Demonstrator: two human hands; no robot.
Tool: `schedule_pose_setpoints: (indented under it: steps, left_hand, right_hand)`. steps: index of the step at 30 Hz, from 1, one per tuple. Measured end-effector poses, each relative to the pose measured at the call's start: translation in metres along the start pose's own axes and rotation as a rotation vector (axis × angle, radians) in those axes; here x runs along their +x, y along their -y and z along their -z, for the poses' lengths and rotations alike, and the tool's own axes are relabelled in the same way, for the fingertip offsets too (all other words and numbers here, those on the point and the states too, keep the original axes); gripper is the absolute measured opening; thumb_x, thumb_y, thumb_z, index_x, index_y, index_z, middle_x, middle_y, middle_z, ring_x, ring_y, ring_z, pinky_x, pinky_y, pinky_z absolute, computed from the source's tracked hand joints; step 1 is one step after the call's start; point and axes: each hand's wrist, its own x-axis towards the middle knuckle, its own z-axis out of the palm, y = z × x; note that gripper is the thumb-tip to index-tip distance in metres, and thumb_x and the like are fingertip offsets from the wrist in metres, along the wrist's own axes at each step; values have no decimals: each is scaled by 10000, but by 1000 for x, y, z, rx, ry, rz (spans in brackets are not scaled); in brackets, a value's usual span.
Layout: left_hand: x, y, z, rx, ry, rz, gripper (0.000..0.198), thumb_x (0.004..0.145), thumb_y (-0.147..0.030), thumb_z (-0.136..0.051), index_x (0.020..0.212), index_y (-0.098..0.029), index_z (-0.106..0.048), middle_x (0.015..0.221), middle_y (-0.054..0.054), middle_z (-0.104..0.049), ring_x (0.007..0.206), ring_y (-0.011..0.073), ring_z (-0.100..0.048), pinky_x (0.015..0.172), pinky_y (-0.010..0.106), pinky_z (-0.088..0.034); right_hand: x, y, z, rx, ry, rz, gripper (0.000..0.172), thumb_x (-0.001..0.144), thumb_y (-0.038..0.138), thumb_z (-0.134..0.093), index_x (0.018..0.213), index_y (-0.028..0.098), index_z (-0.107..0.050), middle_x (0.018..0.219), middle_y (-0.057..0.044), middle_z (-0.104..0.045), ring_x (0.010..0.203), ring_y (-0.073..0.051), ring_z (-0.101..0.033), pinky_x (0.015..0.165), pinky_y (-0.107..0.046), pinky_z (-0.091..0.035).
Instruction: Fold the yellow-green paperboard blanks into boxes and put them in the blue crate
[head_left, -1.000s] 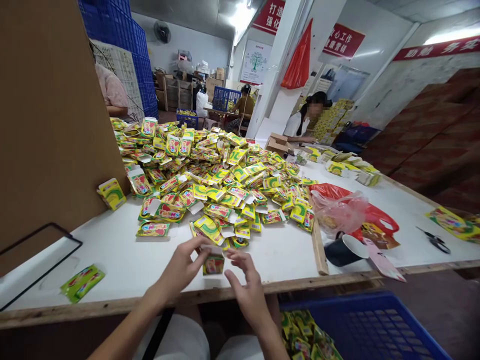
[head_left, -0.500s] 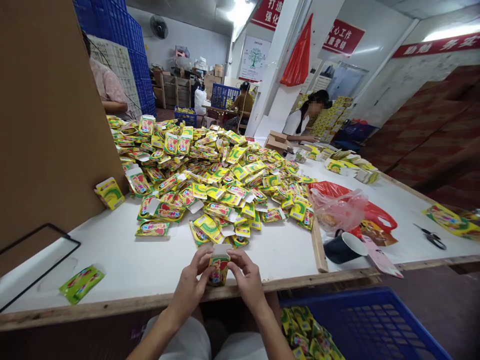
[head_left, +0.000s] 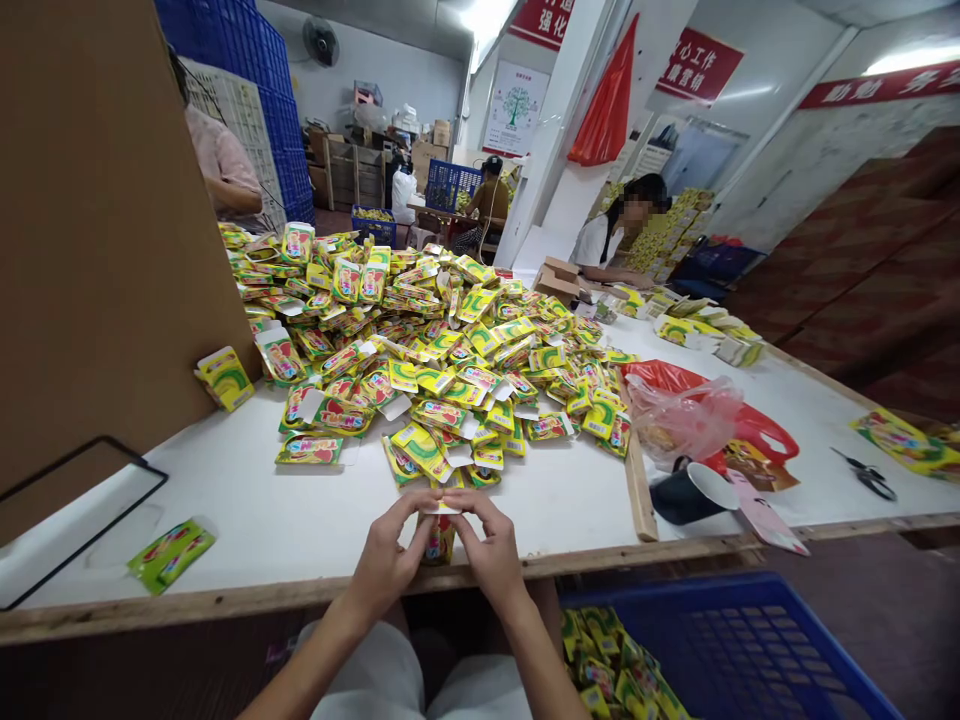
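Between my two hands, at the front edge of the white table point(head_left: 570, 500), stands a small printed candy box point(head_left: 440, 540) in red, yellow and green. My left hand point(head_left: 386, 550) grips its left side, and my right hand point(head_left: 495, 550) grips its right side. Fingertips of both hands meet over the box's white top flap, which is bent forward. Just beyond the hands lies a large heap of similar small boxes point(head_left: 420, 455), several with white flaps sticking out.
Right of a wooden strip point(head_left: 637, 490) are a dark mug point(head_left: 690, 495), a red plastic bag point(head_left: 772, 435), a pink phone-like object point(head_left: 765, 515) and scissors point(head_left: 866, 475). A green packet point(head_left: 171, 555) lies left. Below the edge, a blue basket point(head_left: 750, 640) holds boxes. A co-worker point(head_left: 600, 245) sits beyond.
The box's white top flap stood upright before; now it is folded forward under my fingertips. Both hands have drawn closer together over the box top. The camera view has shifted slightly.
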Motion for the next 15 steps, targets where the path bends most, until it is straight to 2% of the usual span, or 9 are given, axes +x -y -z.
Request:
schedule_pose_setpoints:
  steps: [4, 10, 15]
  left_hand:
    - [2, -5, 1, 4, -40, 54, 91, 855, -242, -541, 897, -186, -600, 1020, 72, -669, 1006, 201, -613, 896, 324, -482]
    - [8, -8, 2, 15, -79, 141, 148, 850, -260, -541, 929, -180, -638, 935, 56, -693, 866, 183, -645, 800, 294, -512]
    - [13, -7, 5, 43, -39, 143, 178, 858, -264, -530, 949, -180, -658, 924, 55, -702, 824, 178, -648, 760, 281, -520]
  right_hand:
    - [-1, 7, -1, -15, -2, -11, 144, 836, 212, -588, 952, 224, -672, 999, -61, -681, 986, -213, -607, 874, -352, -470]
    - [8, 10, -9, -101, -66, -103, 101, 843, 226, -565, 893, 187, -643, 830, -36, -682, 768, -170, -622, 709, -271, -487]
    - [15, 12, -8, -103, -45, -133, 116, 850, 245, -549, 821, 179, -640, 761, -23, -675, 708, -158, -612, 662, -248, -472]
